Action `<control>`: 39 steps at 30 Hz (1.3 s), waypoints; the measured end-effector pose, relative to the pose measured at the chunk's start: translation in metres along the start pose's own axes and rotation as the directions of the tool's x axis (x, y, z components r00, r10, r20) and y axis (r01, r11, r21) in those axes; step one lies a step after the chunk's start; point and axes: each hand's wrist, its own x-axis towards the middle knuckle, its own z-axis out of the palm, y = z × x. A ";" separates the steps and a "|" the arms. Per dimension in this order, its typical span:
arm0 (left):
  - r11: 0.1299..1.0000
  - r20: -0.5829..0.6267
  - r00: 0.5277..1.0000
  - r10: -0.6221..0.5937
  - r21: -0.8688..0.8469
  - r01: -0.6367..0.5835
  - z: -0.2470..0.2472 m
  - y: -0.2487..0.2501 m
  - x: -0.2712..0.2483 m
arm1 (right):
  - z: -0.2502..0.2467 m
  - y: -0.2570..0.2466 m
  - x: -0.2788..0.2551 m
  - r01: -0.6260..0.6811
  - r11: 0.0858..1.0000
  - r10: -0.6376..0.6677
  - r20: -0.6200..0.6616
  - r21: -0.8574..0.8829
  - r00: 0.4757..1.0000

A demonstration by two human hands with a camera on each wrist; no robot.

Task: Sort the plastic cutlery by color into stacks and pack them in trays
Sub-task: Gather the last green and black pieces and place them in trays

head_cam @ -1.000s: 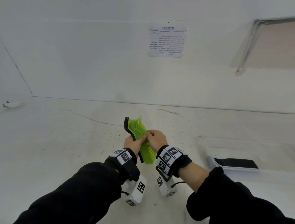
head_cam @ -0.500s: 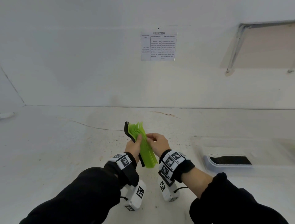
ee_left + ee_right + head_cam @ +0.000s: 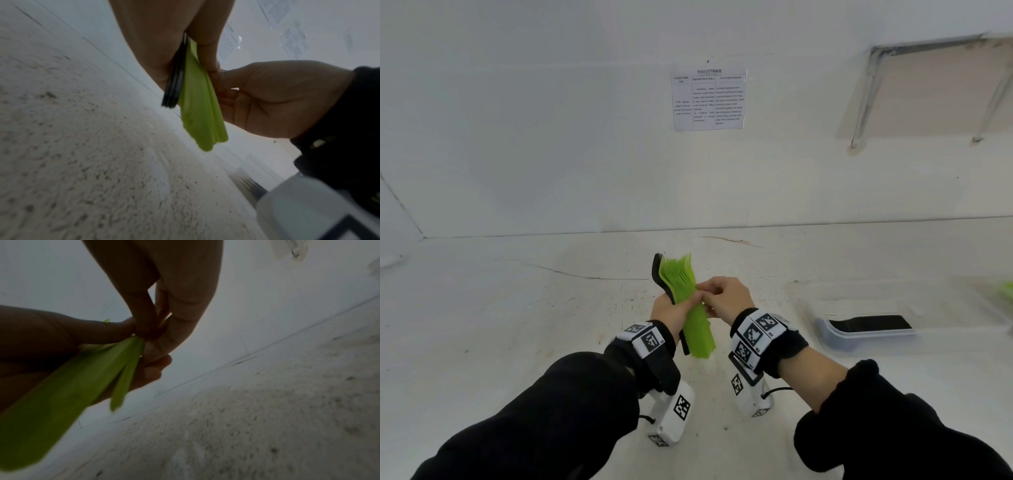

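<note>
Green forks clasped between both my hands

Off to the right of my grip sits a tray of black cutlery. My left hand clutches green forks and black forks; my right hand pinches the green ones.

White speckled surface carrying one tray.
Clear tray holding black cutlery is sitting right of the grip, well apart.

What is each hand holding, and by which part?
Left hand grips stacked green plastic forks plus black plastic forks mid-handle; right hand pinches one green handle.
</note>
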 end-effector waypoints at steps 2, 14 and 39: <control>1.000 0.057 0.998 -0.010 -0.011 0.010 0.004 0.005 -0.002 | -0.008 -0.002 -0.002 0.025 1.000 -0.025 -0.004 -0.004 1.000; 0.994 0.286 0.954 -0.093 -0.020 0.103 0.063 0.015 -0.006 | -0.102 -0.034 0.002 0.493 0.407 -0.338 0.374 -0.769 0.864; 0.801 0.556 0.735 -0.388 0.598 -0.030 0.203 0.026 0.010 | -0.259 0.005 0.028 0.811 -0.153 -0.280 0.812 -0.565 0.512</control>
